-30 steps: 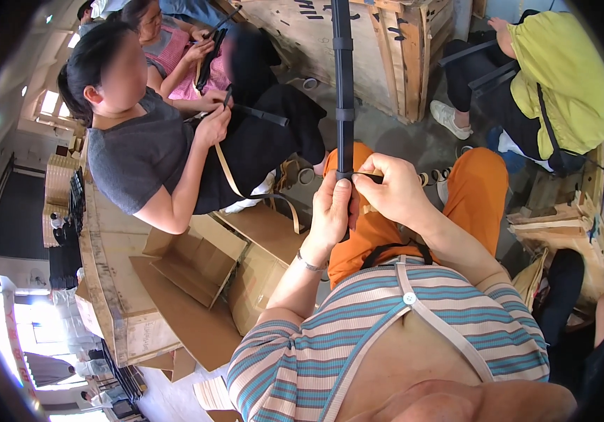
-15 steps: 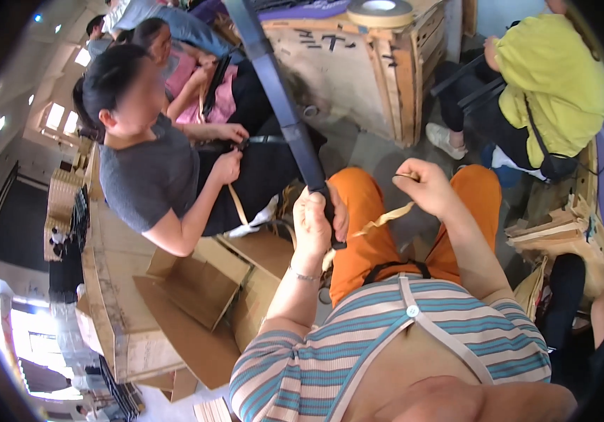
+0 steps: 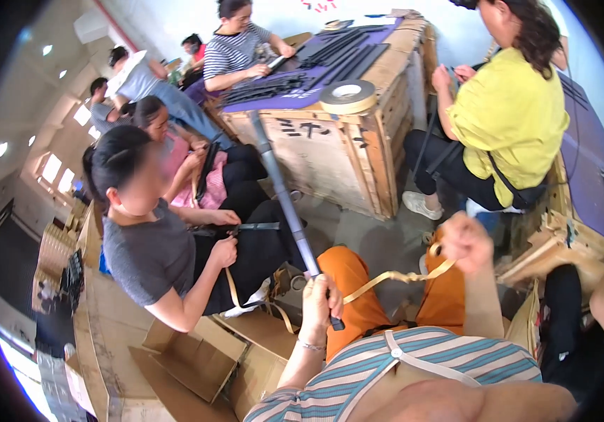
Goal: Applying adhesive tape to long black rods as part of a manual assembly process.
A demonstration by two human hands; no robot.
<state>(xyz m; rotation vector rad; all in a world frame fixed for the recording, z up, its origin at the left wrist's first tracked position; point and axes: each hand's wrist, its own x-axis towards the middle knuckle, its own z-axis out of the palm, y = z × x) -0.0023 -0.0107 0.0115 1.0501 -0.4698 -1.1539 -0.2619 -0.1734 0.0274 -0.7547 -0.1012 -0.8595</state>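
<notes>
My left hand (image 3: 321, 299) is closed around the lower end of a long dark bar (image 3: 282, 191) that slants up and to the left, toward a wooden crate. My right hand (image 3: 465, 241) is raised to the right, pinching a tan tape strip (image 3: 393, 278) that runs taut from the bar near my left hand. Both hands are above my orange trousers (image 3: 358, 285).
A person in a grey shirt (image 3: 151, 257) sits close on my left, holding a similar bar and tan strip. Flattened cardboard boxes (image 3: 189, 352) lie below left. A wooden crate (image 3: 344, 148) with a tape roll (image 3: 348, 95) stands ahead. A person in yellow (image 3: 509, 116) sits at right.
The bar has swung from upright to leaning left. My right hand has moved away to the right, drawing the tan strip out from the bar.
</notes>
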